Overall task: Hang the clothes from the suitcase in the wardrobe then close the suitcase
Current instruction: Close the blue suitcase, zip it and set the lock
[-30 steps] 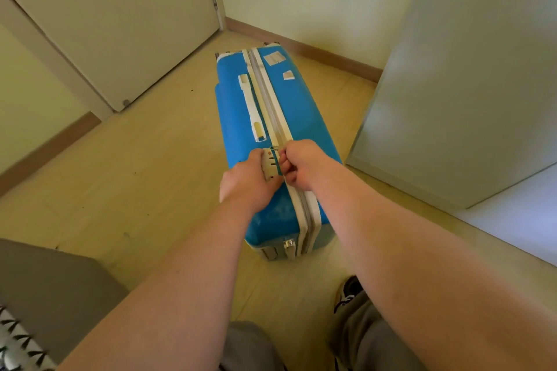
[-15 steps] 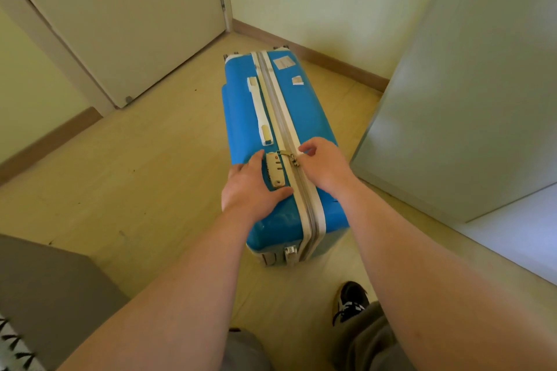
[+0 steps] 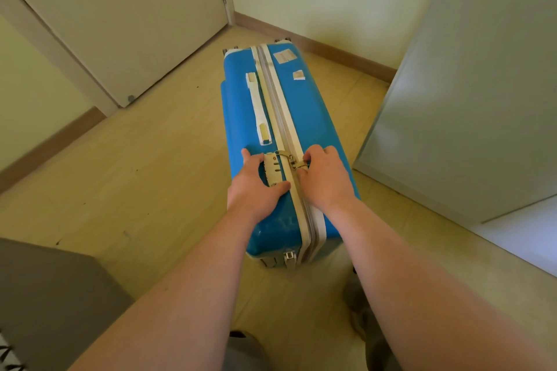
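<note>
A blue hard-shell suitcase (image 3: pixel 304 111) stands on its side on the floor, its pale zipper band running along the top. My left hand (image 3: pixel 254 182) lies spread on the blue shell around the cream combination lock (image 3: pixel 272 170). My right hand (image 3: pixel 324 176) pinches a metal zipper pull (image 3: pixel 297 162) beside the lock. A white carry handle (image 3: pixel 259 108) lies farther along the top. No clothes are visible.
A pale wardrobe door panel (image 3: pixel 464 84) stands open at the right, close to the suitcase. A closed room door (image 3: pixel 126 18) is at the back left. A grey piece of furniture (image 3: pixel 48 295) sits at the lower left. Wooden floor (image 3: pixel 144 166) surrounds the case.
My hands have parted: the left has flattened on the shell around the lock, and the right has shifted right, drawing the zipper pull out from the lock. The view has tilted slightly.
</note>
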Motion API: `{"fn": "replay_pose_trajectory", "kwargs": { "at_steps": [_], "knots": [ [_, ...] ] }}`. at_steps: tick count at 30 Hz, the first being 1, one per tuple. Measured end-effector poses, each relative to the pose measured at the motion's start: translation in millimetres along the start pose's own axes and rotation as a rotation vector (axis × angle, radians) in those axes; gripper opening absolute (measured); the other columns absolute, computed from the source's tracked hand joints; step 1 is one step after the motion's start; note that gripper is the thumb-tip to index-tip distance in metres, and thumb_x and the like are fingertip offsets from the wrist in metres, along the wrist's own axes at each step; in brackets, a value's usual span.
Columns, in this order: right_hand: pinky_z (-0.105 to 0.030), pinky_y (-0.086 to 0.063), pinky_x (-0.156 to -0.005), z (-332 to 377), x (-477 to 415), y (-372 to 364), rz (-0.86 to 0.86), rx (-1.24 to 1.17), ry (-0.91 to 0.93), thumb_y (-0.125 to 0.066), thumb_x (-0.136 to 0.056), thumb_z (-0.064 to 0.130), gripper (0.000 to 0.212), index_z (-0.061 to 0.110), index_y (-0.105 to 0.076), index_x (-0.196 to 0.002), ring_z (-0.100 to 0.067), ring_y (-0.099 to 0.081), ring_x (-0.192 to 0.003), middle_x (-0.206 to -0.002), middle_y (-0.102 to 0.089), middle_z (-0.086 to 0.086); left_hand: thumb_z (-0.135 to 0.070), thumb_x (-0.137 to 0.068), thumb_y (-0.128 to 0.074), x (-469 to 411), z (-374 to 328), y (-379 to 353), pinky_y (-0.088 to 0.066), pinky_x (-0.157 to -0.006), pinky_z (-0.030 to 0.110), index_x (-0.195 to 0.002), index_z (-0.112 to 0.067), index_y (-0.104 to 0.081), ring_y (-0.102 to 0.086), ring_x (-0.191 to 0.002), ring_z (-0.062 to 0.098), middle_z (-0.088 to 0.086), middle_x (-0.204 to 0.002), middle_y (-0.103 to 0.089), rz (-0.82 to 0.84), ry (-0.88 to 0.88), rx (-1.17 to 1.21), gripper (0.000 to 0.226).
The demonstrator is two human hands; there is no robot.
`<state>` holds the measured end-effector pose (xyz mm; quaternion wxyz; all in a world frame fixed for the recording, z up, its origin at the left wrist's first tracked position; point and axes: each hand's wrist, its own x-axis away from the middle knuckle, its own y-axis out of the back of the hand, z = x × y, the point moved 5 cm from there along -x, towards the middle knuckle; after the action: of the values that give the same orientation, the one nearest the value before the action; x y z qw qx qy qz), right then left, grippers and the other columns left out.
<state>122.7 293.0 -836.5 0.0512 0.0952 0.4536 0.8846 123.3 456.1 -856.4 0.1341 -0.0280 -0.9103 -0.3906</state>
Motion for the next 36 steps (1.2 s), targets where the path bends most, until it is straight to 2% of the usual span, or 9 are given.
{"fn": "replay_pose_trajectory", "kwargs": {
  "at_steps": [3,6,11,13,16,22,25,32,36],
  "knots": [
    [-0.031,-0.042,-0.071,1.2,-6.7,1.3,0.01,0.04,0.031,-0.055,-0.102,0.028,0.011,0.018,-0.055,-0.108,-0.019,-0.054,-0.087,-0.107,-0.049,-0.002,-0.045,-0.082,-0.08,-7.0,0.5,2.8,-0.053,-0.091,0.034,-0.15,-0.034,-0.036,-0.054,-0.128,0.022,-0.014,-0.168,-0.006,0.008,0.013,0.027,0.082],
    [-0.035,-0.051,-0.072,8.2,-7.0,0.6,-0.022,0.088,0.109,-0.05,-0.104,0.023,0.006,0.02,-0.054,-0.107,-0.018,-0.057,-0.086,-0.099,-0.059,0.001,-0.04,-0.082,-0.081,-17.5,3.2,9.2,-0.045,-0.088,0.027,-0.15,-0.034,-0.037,-0.047,-0.136,0.019,-0.014,-0.168,-0.008,0.017,-0.004,0.068,0.081],
    [-0.023,-0.052,-0.087,26.7,-12.3,-7.1,0.092,-0.263,0.204,-0.064,-0.096,0.021,0.023,0.023,-0.069,-0.118,-0.007,-0.062,-0.095,-0.104,-0.07,0.008,-0.042,-0.082,-0.081,-26.4,5.3,14.9,-0.04,-0.087,0.026,-0.152,-0.032,-0.037,-0.041,-0.141,0.016,-0.016,-0.168,-0.009,0.029,-0.024,0.08,0.083],
    [-0.024,-0.053,-0.091,28.9,-14.1,-10.5,0.137,-0.252,0.219,-0.063,-0.094,0.014,0.034,0.025,-0.067,-0.127,-0.006,-0.062,-0.099,-0.108,-0.071,0.008,-0.043,-0.082,-0.08,-26.2,6.9,15.1,-0.04,-0.089,0.026,-0.152,-0.032,-0.037,-0.04,-0.143,0.016,-0.015,-0.168,-0.009,0.029,-0.039,0.086,0.083],
    [-0.032,-0.054,-0.085,25.4,-18.5,-7.7,0.044,-0.15,0.213,-0.057,-0.098,0.013,0.031,0.023,-0.068,-0.125,-0.015,-0.06,-0.096,-0.108,-0.065,0.0,-0.039,-0.082,-0.082,-26.5,11.9,16.9,-0.039,-0.09,0.025,-0.152,-0.034,-0.037,-0.039,-0.143,0.014,-0.017,-0.167,-0.009,0.038,-0.038,0.107,0.083],
    [-0.02,-0.036,-0.058,27.9,-22.0,-26.0,-0.024,0.021,0.283,-0.055,-0.102,0.037,0.022,0.029,-0.069,-0.117,-0.014,-0.052,-0.076,-0.1,-0.047,0.004,-0.037,-0.081,-0.083,-24.1,22.4,22.7,-0.04,-0.087,0.024,-0.149,-0.037,-0.04,-0.037,-0.143,0.01,-0.022,-0.166,-0.011,0.043,-0.038,0.169,0.08],
    [-0.023,-0.042,-0.059,33.6,-16.7,-29.8,-0.069,0.09,0.318,-0.052,-0.102,0.042,0.022,0.029,-0.068,-0.111,-0.013,-0.052,-0.072,-0.099,-0.048,0.005,-0.036,-0.079,-0.084,-23.5,29.9,30.0,-0.044,-0.094,0.026,-0.148,-0.038,-0.043,-0.036,-0.143,0.007,-0.025,-0.164,-0.014,0.055,-0.048,0.184,0.08],
    [-0.034,-0.051,-0.063,35.3,2.1,-36.3,-0.073,0.145,0.347,-0.049,-0.103,0.033,0.015,0.027,-0.062,-0.106,-0.02,-0.061,-0.084,-0.115,-0.055,0.009,-0.035,-0.077,-0.085,-23.8,30.4,32.6,-0.027,-0.11,0.027,-0.152,-0.036,-0.042,-0.025,-0.146,0.002,-0.026,-0.163,-0.016,0.161,-0.143,0.099,0.087],
    [-0.032,-0.053,-0.075,24.0,-0.8,-33.2,-0.042,0.013,0.212,-0.057,-0.099,0.035,0.016,0.033,-0.072,-0.105,-0.01,-0.062,-0.097,-0.111,-0.064,0.016,-0.034,-0.079,-0.084,-22.9,26.4,31.0,-0.023,-0.114,0.028,-0.152,-0.038,-0.04,-0.021,-0.148,0.003,-0.026,-0.164,-0.014,0.221,-0.156,0.087,0.086]
  ]
}}
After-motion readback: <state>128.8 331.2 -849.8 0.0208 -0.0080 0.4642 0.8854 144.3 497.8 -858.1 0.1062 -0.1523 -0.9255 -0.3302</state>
